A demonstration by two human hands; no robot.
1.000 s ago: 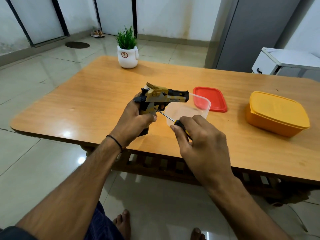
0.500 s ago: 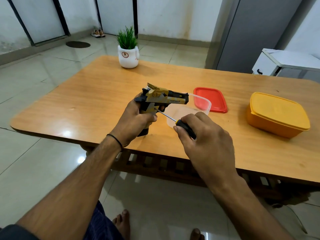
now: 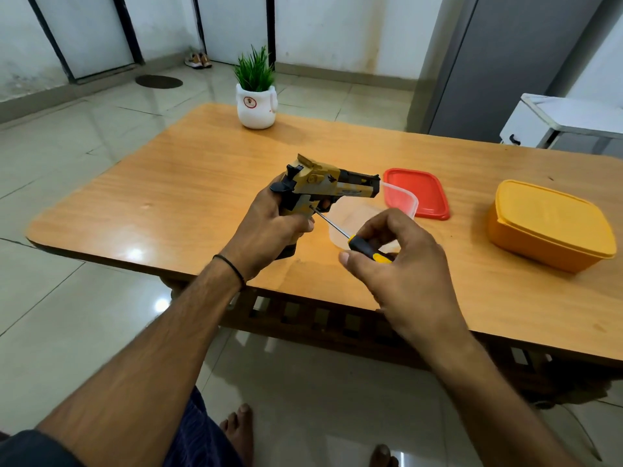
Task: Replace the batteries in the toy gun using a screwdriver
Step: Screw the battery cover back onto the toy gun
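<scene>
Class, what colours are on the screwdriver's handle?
The screwdriver handle is black and yellow, clearest in the head view.

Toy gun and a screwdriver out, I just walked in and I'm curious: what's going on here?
A person's left hand grips the toy gun over the table. The right hand holds the screwdriver, its tip set against the gun's grip. An open clear tub, a red lid and a closed yellow box sit on the table.
</scene>
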